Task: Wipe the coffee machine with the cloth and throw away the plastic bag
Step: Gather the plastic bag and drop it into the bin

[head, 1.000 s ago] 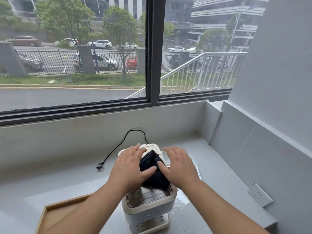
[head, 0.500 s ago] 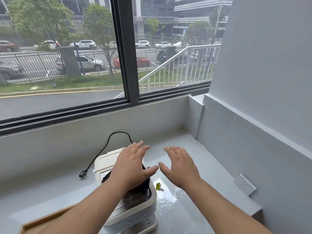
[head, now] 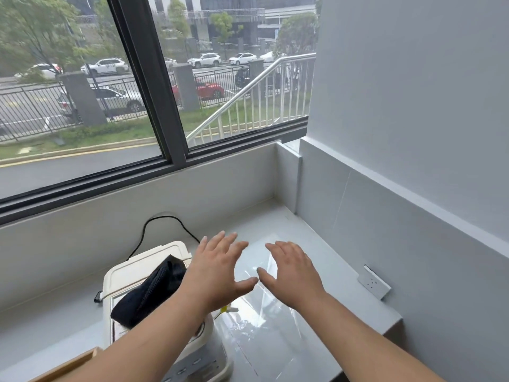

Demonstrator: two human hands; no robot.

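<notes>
A cream-white coffee machine (head: 137,271) stands on the grey counter at lower left. A black cloth (head: 150,293) lies crumpled on its top, with no hand on it. To the right of the machine a clear plastic bag (head: 261,323) lies flat on the counter. My left hand (head: 217,274) hovers with fingers spread, just right of the cloth and above the bag's left part. My right hand (head: 292,271) is spread beside it, over the bag. Both hands hold nothing. My left forearm hides part of the machine's front.
A black power cord (head: 162,220) loops behind the machine along the grey counter (head: 316,244). A wooden tray corner (head: 68,368) shows at lower left. A white wall socket (head: 373,282) sits on the right wall. The window and back ledge close the far side.
Both hands have let go of the cloth on the machine and moved right, over the plastic bag. The view has turned to the right, so the machine sits further left.
</notes>
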